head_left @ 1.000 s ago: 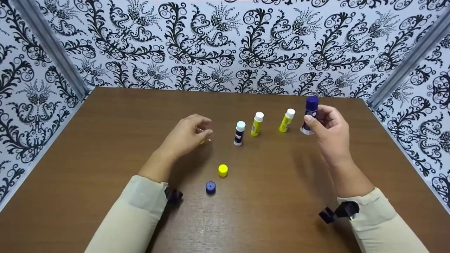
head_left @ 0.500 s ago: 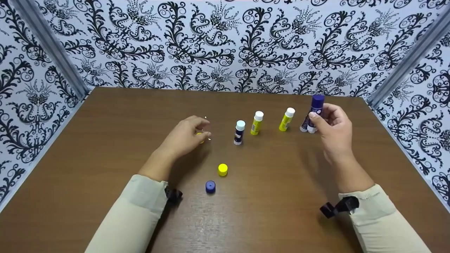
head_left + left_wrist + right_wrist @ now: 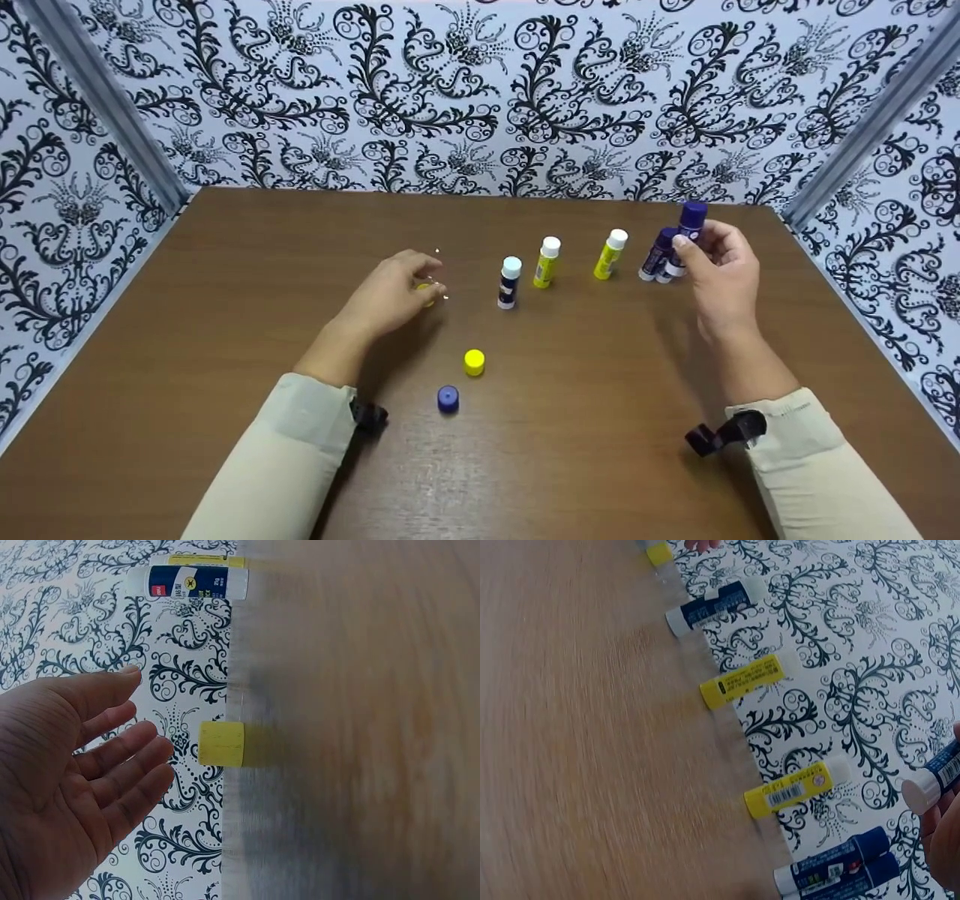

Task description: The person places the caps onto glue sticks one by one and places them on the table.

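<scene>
My right hand (image 3: pixel 726 281) holds a blue glue stick (image 3: pixel 692 216) with a white base between thumb and fingers, lifted off the table. Two capped blue glue sticks (image 3: pixel 836 862) stand side by side just left of it. Relaxed, slightly bent fingers on my left hand (image 3: pixel 390 291) hover by a yellow cap (image 3: pixel 221 744); the left wrist view shows a gap between them. To the right of that hand stand a dark blue glue stick (image 3: pixel 508 283) and two yellow glue sticks (image 3: pixel 546 262), all with white tops.
Nearer to me on the brown table (image 3: pixel 555 450) lie another yellow cap (image 3: pixel 474 363) and a blue cap (image 3: pixel 448 400). Patterned walls (image 3: pixel 480 97) enclose the table at the back and both sides.
My right hand has moved a little to the right with the blue glue stick, bringing the standing blue ones behind it into view. The left hand has barely shifted.
</scene>
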`<act>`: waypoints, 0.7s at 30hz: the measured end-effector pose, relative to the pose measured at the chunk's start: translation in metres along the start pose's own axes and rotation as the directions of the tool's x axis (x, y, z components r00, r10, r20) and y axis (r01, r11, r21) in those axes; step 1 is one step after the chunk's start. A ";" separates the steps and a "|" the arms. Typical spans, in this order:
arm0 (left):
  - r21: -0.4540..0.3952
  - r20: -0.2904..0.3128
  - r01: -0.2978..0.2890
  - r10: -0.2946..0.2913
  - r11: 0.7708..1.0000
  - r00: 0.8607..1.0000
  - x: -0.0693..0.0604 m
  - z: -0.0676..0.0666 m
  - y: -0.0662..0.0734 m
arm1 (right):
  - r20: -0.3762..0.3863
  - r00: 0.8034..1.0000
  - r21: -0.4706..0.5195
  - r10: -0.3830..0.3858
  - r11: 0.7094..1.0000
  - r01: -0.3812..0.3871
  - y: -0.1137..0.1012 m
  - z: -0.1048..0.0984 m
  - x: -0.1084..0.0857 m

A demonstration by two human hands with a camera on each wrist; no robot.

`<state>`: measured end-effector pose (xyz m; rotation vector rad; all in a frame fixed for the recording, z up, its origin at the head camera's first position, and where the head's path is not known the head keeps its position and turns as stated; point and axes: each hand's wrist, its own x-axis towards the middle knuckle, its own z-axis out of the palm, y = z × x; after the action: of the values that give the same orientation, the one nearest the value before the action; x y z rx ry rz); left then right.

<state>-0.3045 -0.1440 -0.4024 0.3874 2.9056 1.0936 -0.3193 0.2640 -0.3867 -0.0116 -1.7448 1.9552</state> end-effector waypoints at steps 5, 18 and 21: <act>0.003 0.009 0.000 0.000 1.000 1.000 0.001 0.001 -0.001 | -0.037 0.999 -0.001 0.007 1.000 -0.007 0.006 -0.007 0.007; 0.021 0.036 -0.027 0.026 0.999 0.999 0.002 0.003 -0.009 | -0.094 0.996 0.002 0.010 1.000 -0.010 0.018 -0.020 0.018; 0.016 0.044 -0.016 0.015 1.000 0.999 0.002 0.003 -0.010 | -0.105 0.994 0.012 0.021 1.000 -0.020 0.021 -0.024 0.022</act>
<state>-0.3085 -0.1483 -0.4109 0.4300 2.8799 1.0499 -0.3381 0.2934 -0.4033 -0.1274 -1.6720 1.9424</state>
